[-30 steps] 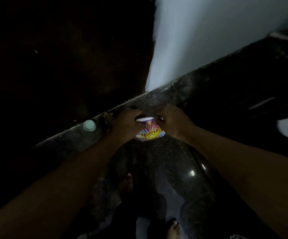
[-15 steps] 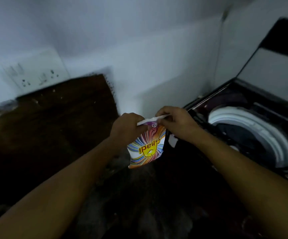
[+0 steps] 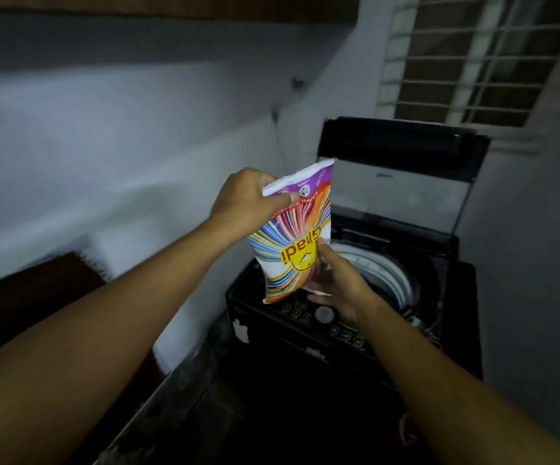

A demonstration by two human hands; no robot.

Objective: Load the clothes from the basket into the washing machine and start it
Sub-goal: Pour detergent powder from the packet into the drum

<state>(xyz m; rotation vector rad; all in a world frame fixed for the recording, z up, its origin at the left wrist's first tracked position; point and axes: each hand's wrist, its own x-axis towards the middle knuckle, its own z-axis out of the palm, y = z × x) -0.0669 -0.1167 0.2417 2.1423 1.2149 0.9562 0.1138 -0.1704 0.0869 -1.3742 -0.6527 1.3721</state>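
The washing machine [image 3: 305, 344], a dark top-loader, stands in the corner against the wall [image 3: 104, 146] with its lid [image 3: 402, 186] raised and leaning back. The pale rim of the drum [image 3: 397, 276] is exposed. Whether clothes lie inside cannot be told, as the drum interior is dark and partly hidden behind the hands. No basket is in view. The control panel [image 3: 322, 313] along the front edge shows no lit display that I can make out.

Judgement on progress: detergent is being added. Closing the lid and starting the cycle remain to be done.

A striped detergent packet [image 3: 288, 253] is held over the front of the open machine, its printing upside down. The left hand [image 3: 245, 203] is clenched on the packet's upper end, thumb pressed across the face. The right hand [image 3: 339, 286] grasps the lower end, thumb on the front and fingers curled behind. Whether the packet is open, or powder is falling, cannot be seen.

A barred window [image 3: 483, 58] sits above the machine. A dark table [image 3: 271, 414] runs along the near side.
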